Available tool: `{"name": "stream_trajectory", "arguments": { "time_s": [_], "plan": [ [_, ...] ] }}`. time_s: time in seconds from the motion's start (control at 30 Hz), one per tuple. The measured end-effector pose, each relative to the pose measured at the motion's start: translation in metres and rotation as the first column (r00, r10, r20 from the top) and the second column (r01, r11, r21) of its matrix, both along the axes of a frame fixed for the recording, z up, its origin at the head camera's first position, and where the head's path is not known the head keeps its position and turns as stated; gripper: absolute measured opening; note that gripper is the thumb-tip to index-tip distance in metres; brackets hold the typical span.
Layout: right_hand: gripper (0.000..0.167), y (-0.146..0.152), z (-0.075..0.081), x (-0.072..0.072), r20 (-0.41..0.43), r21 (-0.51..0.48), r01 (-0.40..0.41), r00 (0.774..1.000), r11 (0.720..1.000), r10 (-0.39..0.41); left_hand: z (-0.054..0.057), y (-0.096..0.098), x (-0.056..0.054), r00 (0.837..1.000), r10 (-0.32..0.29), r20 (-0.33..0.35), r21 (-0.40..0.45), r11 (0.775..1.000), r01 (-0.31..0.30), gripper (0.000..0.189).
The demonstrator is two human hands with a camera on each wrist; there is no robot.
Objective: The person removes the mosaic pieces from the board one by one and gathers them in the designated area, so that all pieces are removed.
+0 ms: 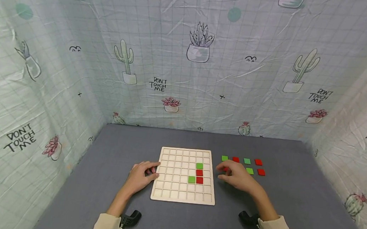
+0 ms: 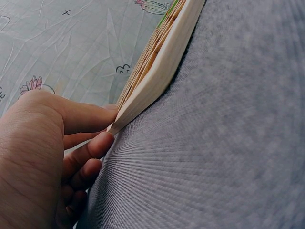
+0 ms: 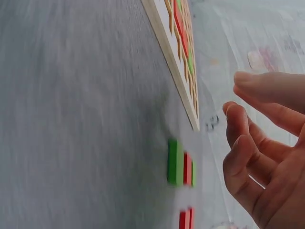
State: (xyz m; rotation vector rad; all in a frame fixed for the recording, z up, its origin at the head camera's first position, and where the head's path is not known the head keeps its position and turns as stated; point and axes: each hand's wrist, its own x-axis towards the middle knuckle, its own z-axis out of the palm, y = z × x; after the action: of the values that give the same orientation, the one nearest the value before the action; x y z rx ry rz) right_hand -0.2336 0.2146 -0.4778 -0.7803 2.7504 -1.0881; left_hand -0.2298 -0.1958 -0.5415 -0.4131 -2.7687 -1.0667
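Observation:
A pale wooden grid board (image 1: 173, 184) lies on the grey table. Two green tiles, one of them in the upper spot (image 1: 199, 165), and two red tiles, one a red tile (image 1: 199, 172) just below it, sit in its right-hand cells. My left hand (image 1: 139, 177) touches the board's left edge, thumb and index fingertips spaced along it; the left wrist view has the thumb (image 2: 90, 117) right at the rim. Right of the board, my right hand (image 1: 237, 175) hovers with loosely bent fingers and nothing between them. It partly covers the loose tiles behind it.
Several loose red and green tiles lie in two rows right of the board, among them a red tile (image 1: 258, 162) and a green tile (image 1: 250, 171). A patterned cloth (image 1: 203, 105) hangs behind the table and along both sides.

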Motion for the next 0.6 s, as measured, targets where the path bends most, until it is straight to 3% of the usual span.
{"name": "stream_trajectory", "arguments": {
  "time_s": [0.17, 0.4, 0.6],
  "plan": [
    [0.024, -0.026, 0.0, -0.002, 0.036, 0.005, -0.016, 0.999, 1.0, 0.016, 0.001, 0.0, 0.001, 1.0, 0.003, 0.012, 0.008, 1.0, -0.003, 0.042],
    [0.021, -0.06, -0.004, -0.009, 0.018, 0.008, -0.086, 0.996, 0.996, 0.086, 0.002, 0.001, 0.002, 1.0, 0.002, 0.018, 0.008, 1.0, -0.002, 0.041],
    [0.022, -0.079, -0.009, -0.015, -0.002, 0.092, -0.122, 0.992, 0.988, 0.123, 0.002, 0.001, 0.002, 1.0, 0.004, 0.024, 0.012, 1.0, -0.004, 0.042]
  ]
}}
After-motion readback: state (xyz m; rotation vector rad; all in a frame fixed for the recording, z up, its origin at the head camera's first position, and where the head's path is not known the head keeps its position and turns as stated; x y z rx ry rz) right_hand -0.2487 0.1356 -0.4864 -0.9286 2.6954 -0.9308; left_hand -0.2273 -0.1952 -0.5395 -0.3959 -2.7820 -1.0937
